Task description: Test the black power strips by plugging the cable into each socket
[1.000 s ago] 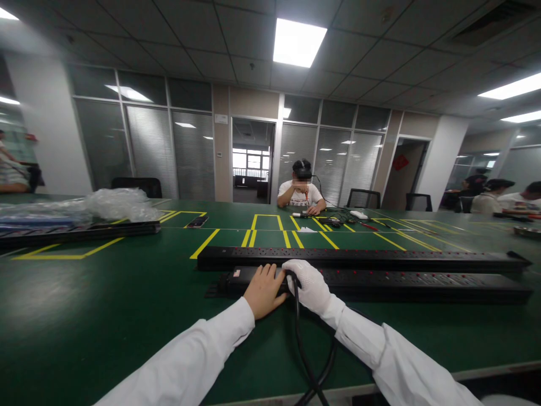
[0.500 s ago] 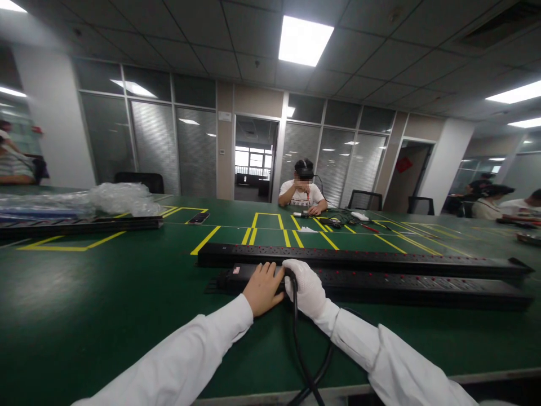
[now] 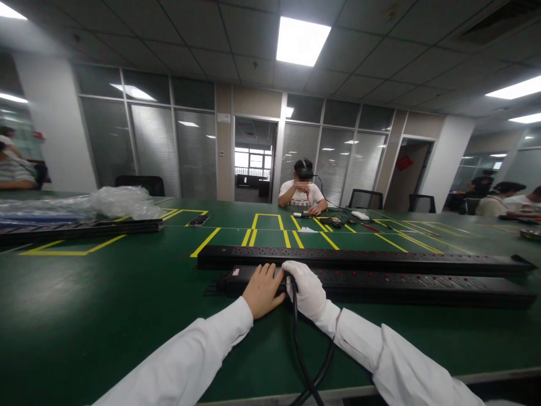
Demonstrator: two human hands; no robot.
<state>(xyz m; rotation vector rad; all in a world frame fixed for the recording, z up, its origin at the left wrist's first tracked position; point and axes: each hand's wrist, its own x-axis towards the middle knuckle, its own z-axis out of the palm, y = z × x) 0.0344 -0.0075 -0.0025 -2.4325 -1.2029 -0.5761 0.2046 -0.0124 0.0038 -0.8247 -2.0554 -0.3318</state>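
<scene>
Two long black power strips lie side by side across the green table. On the left part of the nearer power strip (image 3: 406, 286) rests my bare left hand (image 3: 262, 290), its fingers stretched out flat over the casing. My right hand (image 3: 306, 290), in a white glove, is closed around the end of a black power cable (image 3: 296, 332) right at that strip; the plug end is hidden by the fingers. The cable hangs down toward the table's near edge and crosses itself there. Just behind lies the farther power strip (image 3: 359, 259), touched by neither hand.
Clear plastic wrapping (image 3: 122, 202) lies over more black strips at the left. A phone (image 3: 198, 219) rests mid-table. Opposite me sits a person (image 3: 302, 192) near tangled cables (image 3: 338, 219). Yellow tape lines mark the green table (image 3: 127, 299).
Almost nothing differs. Both hands stay at the same place on the nearer strip, and the view has shifted very slightly.
</scene>
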